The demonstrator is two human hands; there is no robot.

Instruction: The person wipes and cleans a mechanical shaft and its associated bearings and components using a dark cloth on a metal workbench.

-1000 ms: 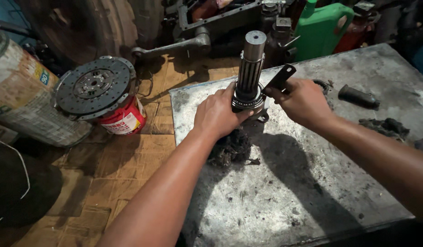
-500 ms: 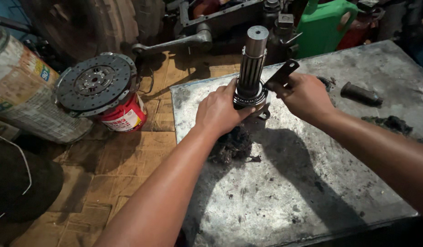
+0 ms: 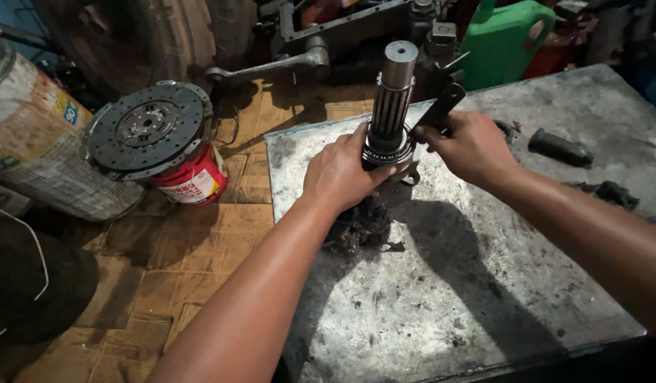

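A tall metal shaft (image 3: pixel 395 92) stands upright near the back edge of the grey metal bench (image 3: pixel 484 298). Its top is smooth and round, and long grooves run down its middle part. Lower down, a shiny ring (image 3: pixel 387 150) goes around it like a collar. The left hand (image 3: pixel 340 174) is wrapped around the base of the shaft, just under the ring, with its fingers closed tight on it. The right hand (image 3: pixel 470 145) is just beside the shaft on the other side, and its fingers are closed around a dark flat metal tool (image 3: pixel 441 105) that points up toward the shaft. A clump of dark, dirty stuff (image 3: pixel 360 225) lies on the bench below the left hand. A short black piece (image 3: pixel 559 147) lies well apart on the right side of the bench. On the floor to the left, a round grey disc (image 3: pixel 147 128) rests on top of a red can (image 3: pixel 193 181).
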